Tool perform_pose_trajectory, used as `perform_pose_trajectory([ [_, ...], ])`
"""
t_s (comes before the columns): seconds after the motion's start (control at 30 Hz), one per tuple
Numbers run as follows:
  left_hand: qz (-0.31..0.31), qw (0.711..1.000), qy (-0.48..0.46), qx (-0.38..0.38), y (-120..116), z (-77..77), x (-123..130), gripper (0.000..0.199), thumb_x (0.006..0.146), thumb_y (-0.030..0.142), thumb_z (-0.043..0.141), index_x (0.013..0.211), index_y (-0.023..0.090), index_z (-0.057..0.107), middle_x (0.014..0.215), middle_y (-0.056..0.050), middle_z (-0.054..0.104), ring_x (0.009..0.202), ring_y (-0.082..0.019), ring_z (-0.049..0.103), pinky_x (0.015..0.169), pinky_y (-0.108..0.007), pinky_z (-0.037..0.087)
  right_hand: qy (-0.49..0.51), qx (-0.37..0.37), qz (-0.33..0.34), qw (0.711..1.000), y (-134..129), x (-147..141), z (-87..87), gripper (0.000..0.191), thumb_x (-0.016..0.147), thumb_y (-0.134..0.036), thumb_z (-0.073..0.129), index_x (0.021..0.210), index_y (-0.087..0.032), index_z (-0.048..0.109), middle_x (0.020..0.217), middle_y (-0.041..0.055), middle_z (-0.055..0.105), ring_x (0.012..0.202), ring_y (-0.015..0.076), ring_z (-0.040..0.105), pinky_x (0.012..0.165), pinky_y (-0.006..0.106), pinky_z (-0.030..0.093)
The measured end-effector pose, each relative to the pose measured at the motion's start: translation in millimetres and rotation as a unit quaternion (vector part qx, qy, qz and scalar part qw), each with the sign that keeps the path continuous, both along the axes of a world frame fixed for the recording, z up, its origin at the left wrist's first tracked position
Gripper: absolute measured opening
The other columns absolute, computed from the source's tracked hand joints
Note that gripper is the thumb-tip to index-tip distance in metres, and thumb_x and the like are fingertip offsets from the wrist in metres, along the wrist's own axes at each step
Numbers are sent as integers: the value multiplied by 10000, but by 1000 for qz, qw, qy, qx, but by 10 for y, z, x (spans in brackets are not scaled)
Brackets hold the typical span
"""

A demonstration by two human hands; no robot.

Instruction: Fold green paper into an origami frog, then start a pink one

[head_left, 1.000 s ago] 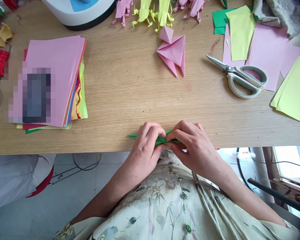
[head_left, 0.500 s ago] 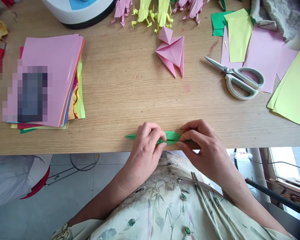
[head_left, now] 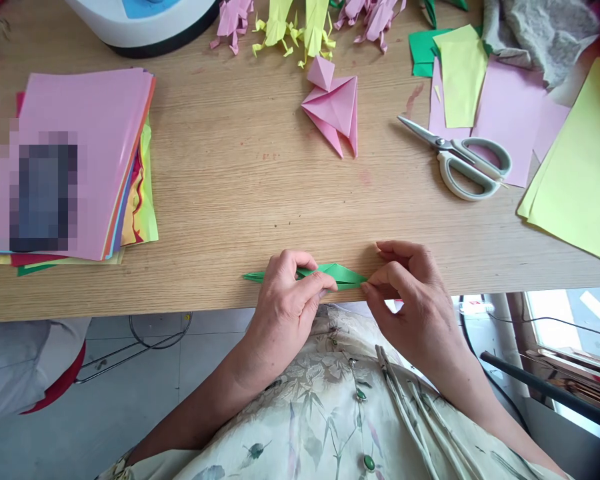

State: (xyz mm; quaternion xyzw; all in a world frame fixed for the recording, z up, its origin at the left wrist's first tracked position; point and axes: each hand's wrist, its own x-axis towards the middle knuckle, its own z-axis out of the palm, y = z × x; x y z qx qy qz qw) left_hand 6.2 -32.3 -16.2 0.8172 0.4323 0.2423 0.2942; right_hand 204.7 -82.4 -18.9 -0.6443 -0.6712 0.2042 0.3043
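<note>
A long, narrow folded green paper point(head_left: 343, 273) lies along the table's front edge, pointed at its left end. Across its middle rests my left hand point(head_left: 291, 293), thumb and fingers closed on the paper. My right hand point(head_left: 410, 287) pinches the right tip between thumb and index finger, its other fingers curled above the wood. Part of the green paper is hidden under my left fingers. Farther back on the table sits a pink folded paper piece point(head_left: 337, 110) with a small pink folded piece point(head_left: 321, 72) against its top.
Grey-handled scissors point(head_left: 460, 160) lie at the right, beside yellow sheets point(head_left: 575, 173) and pink offcuts point(head_left: 510, 113). A stack of coloured paper point(head_left: 90, 120) with a blurred dark object is at the left. Several pink and yellow origami figures point(head_left: 316, 30) stand at the back near a white device point(head_left: 150, 30).
My right fingers have slid right along the green paper to its tip, uncovering more of it. My left hand stays on the middle. The whole view has shifted slightly.
</note>
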Motion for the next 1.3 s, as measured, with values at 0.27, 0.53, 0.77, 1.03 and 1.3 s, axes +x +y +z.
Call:
perform_pose_trajectory([
  [0.27, 5, 1000, 10, 13, 7, -7, 5, 210, 913, 53, 570, 920, 214, 704, 1065, -54, 515, 964, -174, 533, 836, -347, 479, 12, 15, -12, 1000, -108, 81, 19, 83, 893, -118, 597, 906, -201, 591, 1314, 146, 490, 1166, 250, 604, 829, 402, 604],
  [0.53, -5, 999, 30, 19, 11, 18, 6, 243, 905, 41, 564, 904, 229, 718, 1086, -55, 541, 998, -194, 522, 861, -362, 467, -12, 5, 8, 1000, -31, 36, 46, 56, 897, -148, 612, 907, -202, 625, 1309, 129, 525, 1127, 267, 608, 898, 497, 541],
  [0.77, -3, 999, 27, 20, 12, 17, 12, 222, 915, 54, 554, 895, 223, 696, 1081, -55, 543, 974, -191, 513, 854, -364, 463, 15, -31, 12, 999, -21, 36, 28, 108, 911, -113, 569, 877, -196, 630, 1322, 131, 502, 1170, 277, 573, 916, 530, 519],
  [1.03, -5, 999, 30, 29, 14, 4, 16, 191, 920, 59, 550, 897, 200, 677, 1066, -56, 540, 1002, -195, 523, 894, -375, 456, 21, -32, 1, 999, -19, 62, 43, 96, 904, -135, 582, 840, -188, 630, 1363, 140, 490, 1149, 273, 584, 867, 485, 551],
  [1.3, -7, 999, 33, 34, 22, 6, 16, 168, 918, 73, 561, 896, 205, 663, 1053, -54, 549, 1001, -202, 532, 893, -390, 464, 5, -44, 28, 999, -62, 146, 68, 93, 924, -141, 533, 865, -190, 585, 1442, 163, 432, 1186, 280, 576, 863, 456, 554],
])
